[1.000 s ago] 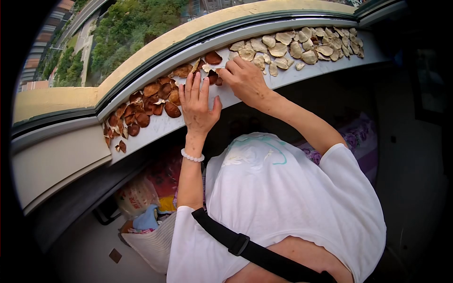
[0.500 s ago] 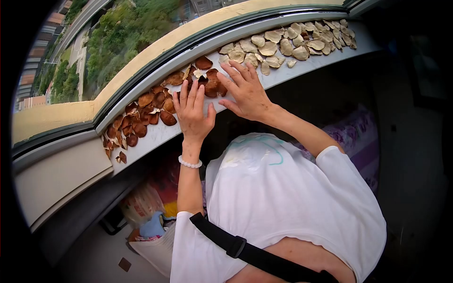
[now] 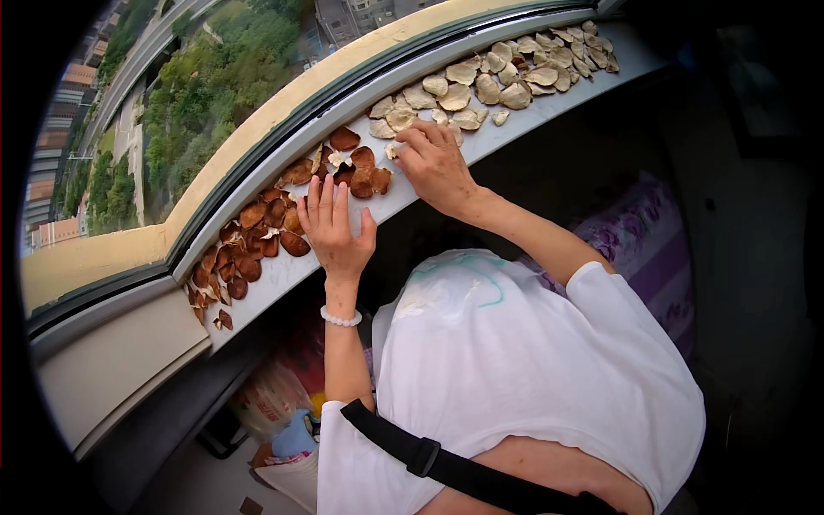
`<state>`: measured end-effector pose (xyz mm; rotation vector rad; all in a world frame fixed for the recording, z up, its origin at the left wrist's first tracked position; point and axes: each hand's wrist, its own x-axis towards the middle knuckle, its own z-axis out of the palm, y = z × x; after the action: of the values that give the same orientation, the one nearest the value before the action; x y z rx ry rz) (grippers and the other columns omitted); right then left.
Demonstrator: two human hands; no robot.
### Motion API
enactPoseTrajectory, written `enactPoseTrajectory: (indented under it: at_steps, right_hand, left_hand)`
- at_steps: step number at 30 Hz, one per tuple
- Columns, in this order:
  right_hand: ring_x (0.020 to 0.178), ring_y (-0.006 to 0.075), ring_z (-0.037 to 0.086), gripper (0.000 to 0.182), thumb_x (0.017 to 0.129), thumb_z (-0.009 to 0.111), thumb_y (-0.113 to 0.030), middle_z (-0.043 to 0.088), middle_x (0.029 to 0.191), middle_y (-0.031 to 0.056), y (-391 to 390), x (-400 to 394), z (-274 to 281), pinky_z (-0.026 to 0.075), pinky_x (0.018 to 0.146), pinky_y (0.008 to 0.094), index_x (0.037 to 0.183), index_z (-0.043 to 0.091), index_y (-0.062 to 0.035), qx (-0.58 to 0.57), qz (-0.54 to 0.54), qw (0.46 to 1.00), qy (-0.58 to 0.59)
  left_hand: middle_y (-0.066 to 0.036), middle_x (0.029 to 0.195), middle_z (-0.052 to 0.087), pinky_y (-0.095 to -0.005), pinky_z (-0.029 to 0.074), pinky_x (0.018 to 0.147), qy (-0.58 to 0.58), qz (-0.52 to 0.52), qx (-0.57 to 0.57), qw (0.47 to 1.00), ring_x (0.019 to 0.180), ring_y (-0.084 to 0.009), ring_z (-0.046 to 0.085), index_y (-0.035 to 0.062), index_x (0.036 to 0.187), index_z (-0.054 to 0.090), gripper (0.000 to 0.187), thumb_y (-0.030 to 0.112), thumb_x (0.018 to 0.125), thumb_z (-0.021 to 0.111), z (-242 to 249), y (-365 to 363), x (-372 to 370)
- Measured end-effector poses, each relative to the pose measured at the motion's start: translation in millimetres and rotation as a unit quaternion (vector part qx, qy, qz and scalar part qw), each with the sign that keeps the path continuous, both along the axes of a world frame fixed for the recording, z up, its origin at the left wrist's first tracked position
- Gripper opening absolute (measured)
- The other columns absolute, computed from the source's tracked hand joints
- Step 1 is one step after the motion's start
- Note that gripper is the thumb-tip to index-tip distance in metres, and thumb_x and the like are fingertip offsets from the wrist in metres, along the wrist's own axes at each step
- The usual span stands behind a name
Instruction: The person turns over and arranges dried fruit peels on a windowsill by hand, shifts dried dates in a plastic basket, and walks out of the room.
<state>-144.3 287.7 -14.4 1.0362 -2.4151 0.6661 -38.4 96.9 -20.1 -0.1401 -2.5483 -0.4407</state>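
Observation:
Brown dried peel pieces (image 3: 251, 215) lie along the left part of a pale window sill (image 3: 270, 276). Whitish dried peel pieces (image 3: 487, 90) cover its right part. My left hand (image 3: 336, 245) is open, fingers stretched and fingertips at the edge of the brown pieces. Close to its right lies a small cluster of brown pieces (image 3: 365, 180). My right hand (image 3: 438, 172) has its fingers bent and drawn together in a pinch, with a small whitish peel piece (image 3: 392, 151) at the fingertips, between the brown and whitish groups.
A window frame (image 3: 283, 129) runs along the far side of the sill, with trees and roads outside. Below the sill are a plastic bag (image 3: 270, 399) and a purple flowered cloth (image 3: 639, 232). A black strap (image 3: 481, 472) crosses my white shirt.
My right hand has gone from spread over the brown pieces to pinched beside the whitish ones. My left hand stays stretched over the brown pieces; the view has shifted slightly.

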Motion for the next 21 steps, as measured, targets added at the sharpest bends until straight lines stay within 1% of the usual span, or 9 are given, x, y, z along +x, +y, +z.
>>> enactPoseTrajectory:
  at_steps: [1, 5, 6, 9, 12, 14, 17, 19, 21]
  right_hand:
    - [0.117, 0.0273, 0.052, 0.013, 0.081, 0.069, -0.014, 0.064, 0.111, 0.0086, -3.0, -0.8, 0.4, 0.037, 0.095, 0.0429, 0.087, 0.069, -0.0018, -0.020, 0.000, 1.000, -0.010]
    - [0.116, 0.0262, 0.050, 0.014, 0.080, 0.072, -0.016, 0.062, 0.112, 0.0085, -16.7, -4.5, -0.3, 0.034, 0.094, 0.0444, 0.086, 0.068, -0.0032, -0.038, -0.048, 0.998, -0.025]
    - [0.119, 0.0282, 0.050, 0.018, 0.080, 0.074, -0.015, 0.061, 0.119, 0.0090, -16.5, -3.2, 3.2, 0.035, 0.096, 0.0441, 0.092, 0.067, -0.0037, -0.039, -0.052, 0.997, -0.050]
    - [0.117, 0.0307, 0.051, 0.027, 0.077, 0.076, -0.015, 0.059, 0.124, 0.0106, -11.7, -1.5, 8.0, 0.037, 0.096, 0.0441, 0.101, 0.067, -0.0057, -0.053, -0.058, 0.995, -0.053]
    - [0.117, 0.0309, 0.051, 0.031, 0.077, 0.075, -0.014, 0.059, 0.122, 0.0110, -2.2, -10.2, 3.2, 0.040, 0.094, 0.0438, 0.106, 0.067, -0.0047, -0.034, -0.103, 0.994, 0.023]
    - [0.114, 0.0308, 0.052, 0.032, 0.079, 0.070, -0.010, 0.059, 0.121, 0.0121, 1.5, -14.0, 7.7, 0.043, 0.091, 0.0433, 0.110, 0.066, -0.0032, -0.023, -0.131, 0.991, 0.001]
    - [0.110, 0.0303, 0.055, 0.027, 0.080, 0.065, -0.006, 0.060, 0.112, 0.0126, 0.6, -18.0, 14.4, 0.044, 0.089, 0.0418, 0.107, 0.066, -0.0024, -0.061, -0.140, 0.988, -0.024]
    - [0.103, 0.0296, 0.058, 0.026, 0.079, 0.063, -0.002, 0.059, 0.101, 0.0120, -5.9, -27.6, 14.8, 0.048, 0.084, 0.0402, 0.105, 0.064, -0.0012, 0.055, -0.105, 0.985, -0.122]
    - [0.100, 0.0294, 0.059, 0.027, 0.078, 0.062, 0.000, 0.058, 0.098, 0.0118, -5.1, -32.4, 14.3, 0.050, 0.082, 0.0395, 0.106, 0.063, -0.0006, 0.027, -0.102, 0.990, -0.089]
  left_hand:
    - [-0.017, 0.138, 0.057, -0.0542, 0.025, 0.117, -0.002, 0.006, 0.000, 1.000, 0.138, -0.0358, 0.046, 0.0003, 0.125, 0.062, 0.051, 0.017, 0.078, 0.070, -0.2, 0.3, 0.1]
    - [-0.018, 0.139, 0.057, -0.0542, 0.025, 0.117, -0.005, 0.010, -0.003, 1.000, 0.137, -0.0360, 0.046, 0.0001, 0.126, 0.061, 0.052, 0.016, 0.078, 0.069, 1.3, 0.6, 2.7]
    - [-0.017, 0.139, 0.057, -0.0543, 0.025, 0.117, -0.004, 0.009, -0.004, 1.000, 0.137, -0.0361, 0.046, 0.0002, 0.127, 0.061, 0.052, 0.016, 0.078, 0.069, 1.1, 0.7, 0.8]
    - [-0.017, 0.141, 0.056, -0.0537, 0.026, 0.117, 0.003, 0.005, -0.005, 1.000, 0.139, -0.0351, 0.046, 0.0010, 0.129, 0.060, 0.052, 0.015, 0.079, 0.068, -1.8, -0.4, 1.1]
    - [-0.017, 0.141, 0.056, -0.0538, 0.026, 0.118, 0.006, 0.005, -0.007, 1.000, 0.138, -0.0356, 0.046, 0.0012, 0.128, 0.061, 0.050, 0.015, 0.080, 0.068, -2.8, -0.6, 0.7]
    - [-0.017, 0.140, 0.056, -0.0537, 0.026, 0.118, 0.007, 0.006, -0.011, 1.000, 0.138, -0.0359, 0.046, 0.0008, 0.127, 0.061, 0.050, 0.015, 0.080, 0.068, -3.9, -0.3, 0.8]
    - [-0.017, 0.140, 0.056, -0.0537, 0.026, 0.118, 0.008, 0.003, -0.011, 1.000, 0.138, -0.0358, 0.046, 0.0007, 0.126, 0.061, 0.049, 0.014, 0.080, 0.068, -3.8, -0.6, 0.3]
    - [-0.018, 0.140, 0.056, -0.0537, 0.027, 0.118, 0.011, -0.001, -0.009, 1.000, 0.138, -0.0359, 0.047, 0.0007, 0.126, 0.062, 0.049, 0.014, 0.080, 0.069, -3.1, -0.5, -0.6]
    - [-0.018, 0.140, 0.057, -0.0538, 0.027, 0.117, 0.014, -0.002, -0.004, 1.000, 0.137, -0.0360, 0.047, 0.0008, 0.127, 0.061, 0.050, 0.015, 0.080, 0.069, -3.4, -0.3, 0.4]
